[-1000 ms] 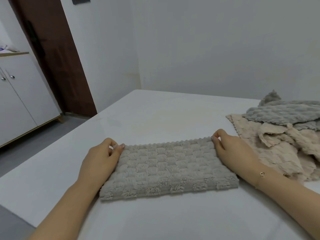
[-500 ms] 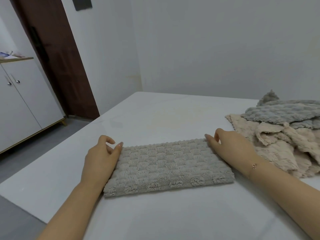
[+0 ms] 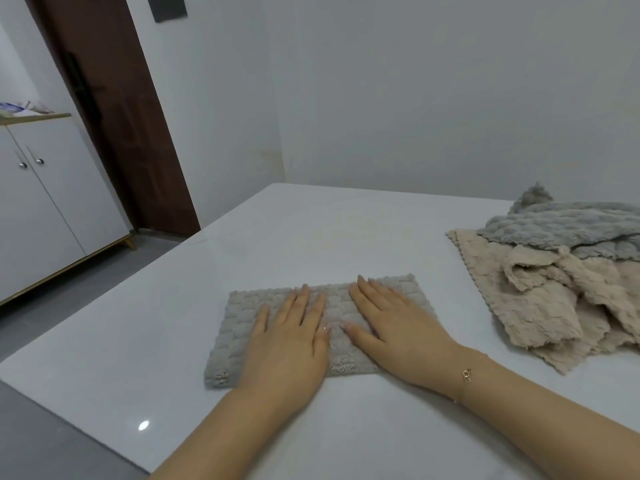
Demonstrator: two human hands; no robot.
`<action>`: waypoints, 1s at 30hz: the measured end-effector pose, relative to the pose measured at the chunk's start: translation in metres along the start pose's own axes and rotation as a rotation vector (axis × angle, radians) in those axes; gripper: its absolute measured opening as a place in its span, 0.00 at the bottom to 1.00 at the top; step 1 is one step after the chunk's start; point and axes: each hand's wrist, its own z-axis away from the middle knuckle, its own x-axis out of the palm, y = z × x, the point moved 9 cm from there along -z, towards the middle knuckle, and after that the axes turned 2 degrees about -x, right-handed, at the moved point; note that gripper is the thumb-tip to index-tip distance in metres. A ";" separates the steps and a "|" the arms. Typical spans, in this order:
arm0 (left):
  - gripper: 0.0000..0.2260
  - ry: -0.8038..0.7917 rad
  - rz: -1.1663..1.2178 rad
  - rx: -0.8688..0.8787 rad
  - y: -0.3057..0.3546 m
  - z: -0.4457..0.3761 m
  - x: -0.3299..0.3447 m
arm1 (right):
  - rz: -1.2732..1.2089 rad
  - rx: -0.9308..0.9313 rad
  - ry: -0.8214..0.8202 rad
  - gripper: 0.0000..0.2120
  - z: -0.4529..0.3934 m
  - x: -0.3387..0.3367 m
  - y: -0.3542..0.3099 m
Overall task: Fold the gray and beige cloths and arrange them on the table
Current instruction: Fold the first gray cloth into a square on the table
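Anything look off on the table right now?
Nothing damaged. The folded gray cloth lies flat under both hands; the pile of beige and gray cloths at the right is crumpled, not yet folded.

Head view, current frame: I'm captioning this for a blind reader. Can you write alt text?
Two bare hands, left and right, press flat on a folded gray textured cloth lying on a white table. At the table's right side, crumpled gray cloths lie on a heap of unfolded beige cloths.
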 end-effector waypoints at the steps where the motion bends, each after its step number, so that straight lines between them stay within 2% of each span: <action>1: 0.29 0.013 0.004 -0.005 -0.005 0.000 -0.001 | -0.005 0.008 -0.001 0.33 0.001 0.000 0.001; 4: 0.39 0.026 0.023 -0.052 -0.026 0.000 -0.004 | -0.022 0.033 -0.007 0.33 0.002 -0.001 0.007; 7: 0.39 0.036 0.027 -0.082 -0.043 0.002 -0.005 | -0.009 0.073 -0.014 0.35 0.005 -0.003 0.019; 9: 0.37 0.037 0.045 -0.098 -0.051 0.001 -0.005 | -0.009 0.101 -0.001 0.36 0.009 -0.006 0.029; 13: 0.23 -0.019 0.087 -0.152 -0.071 0.003 -0.003 | -0.070 0.143 -0.005 0.33 0.015 -0.006 0.043; 19: 0.23 -0.097 0.036 -0.150 -0.077 0.005 -0.005 | -0.095 0.143 -0.025 0.31 0.016 -0.012 0.056; 21: 0.23 -0.098 -0.061 -0.167 -0.072 0.003 -0.015 | -0.120 0.128 0.016 0.29 0.016 -0.015 0.057; 24: 0.25 0.115 -0.106 -0.150 -0.042 -0.001 -0.050 | -0.255 0.159 0.169 0.23 0.018 -0.029 0.063; 26: 0.24 0.204 -0.024 -0.051 -0.008 -0.002 -0.063 | -0.384 0.183 0.233 0.20 0.021 -0.036 0.067; 30: 0.25 -0.020 0.109 0.080 0.032 -0.007 -0.022 | -0.440 0.163 0.246 0.16 0.022 -0.036 0.068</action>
